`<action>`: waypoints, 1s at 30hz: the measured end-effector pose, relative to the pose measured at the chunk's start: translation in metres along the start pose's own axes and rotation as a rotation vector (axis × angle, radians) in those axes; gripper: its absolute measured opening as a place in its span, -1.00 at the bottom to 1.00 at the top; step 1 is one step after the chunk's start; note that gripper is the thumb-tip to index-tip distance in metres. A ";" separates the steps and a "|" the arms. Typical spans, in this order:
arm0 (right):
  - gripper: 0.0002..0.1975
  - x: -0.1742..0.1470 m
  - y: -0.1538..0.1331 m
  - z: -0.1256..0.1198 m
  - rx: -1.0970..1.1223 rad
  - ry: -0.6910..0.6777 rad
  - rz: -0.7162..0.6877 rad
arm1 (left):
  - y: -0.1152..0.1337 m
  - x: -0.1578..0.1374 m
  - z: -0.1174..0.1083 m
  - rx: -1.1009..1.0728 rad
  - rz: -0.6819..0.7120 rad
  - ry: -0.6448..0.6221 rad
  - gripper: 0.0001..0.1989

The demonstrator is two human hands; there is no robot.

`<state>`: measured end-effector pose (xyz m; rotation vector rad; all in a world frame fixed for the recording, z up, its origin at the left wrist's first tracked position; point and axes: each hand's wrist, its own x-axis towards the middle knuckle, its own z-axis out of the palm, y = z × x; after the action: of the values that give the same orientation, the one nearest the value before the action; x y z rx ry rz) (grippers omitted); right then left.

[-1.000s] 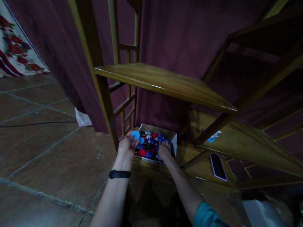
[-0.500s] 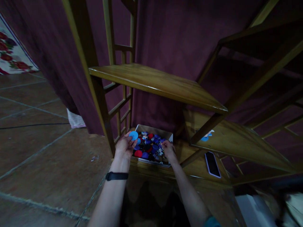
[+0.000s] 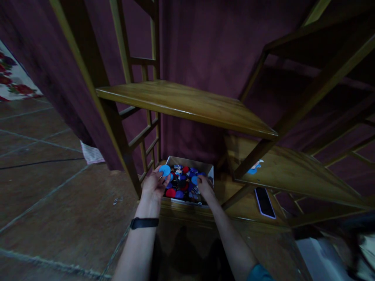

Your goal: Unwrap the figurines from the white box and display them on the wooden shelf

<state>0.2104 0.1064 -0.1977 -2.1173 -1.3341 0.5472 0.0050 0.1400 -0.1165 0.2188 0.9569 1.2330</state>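
A cardboard box [image 3: 208, 168] stands low on the wooden shelf, filled with small figures and round discs in red, purple, blue and black. My left hand [image 3: 154, 183] is at the box's left side, its fingers closed round a light blue disc [image 3: 165, 170] that faces up. Over the right part of the box, my right hand [image 3: 205, 186] pinches the edge of another blue disc [image 3: 195, 180]. Whether a figure is attached to either disc I cannot tell. A dark band is on my left wrist.
A wooden shelf board [image 3: 187, 103] juts out above the box. To the right, a small figure with a blue base [image 3: 254, 167] lies on another board, and a phone [image 3: 265, 203] lies below it. A post [image 3: 117, 136] rises at the left.
My right hand has shifted slightly left, and a blue disc now shows at its fingertips. The left hand keeps its disc nearly in place. The view has turned a little.
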 end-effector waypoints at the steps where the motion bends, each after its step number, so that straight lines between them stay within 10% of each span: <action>1: -0.72 0.002 0.004 -0.003 0.086 0.026 0.050 | 0.000 0.000 0.000 -0.002 -0.006 -0.001 -0.72; 14: -0.74 0.003 0.028 0.000 0.272 -0.012 0.066 | -0.004 0.005 0.000 0.000 0.020 0.009 -0.73; 30: -0.71 0.057 -0.009 0.012 -0.285 -0.008 -0.122 | 0.002 0.005 0.001 -0.061 -0.018 0.087 -0.78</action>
<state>0.2210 0.1640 -0.2034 -2.2374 -1.6136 0.3318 0.0046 0.1451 -0.1170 0.1092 0.9927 1.2615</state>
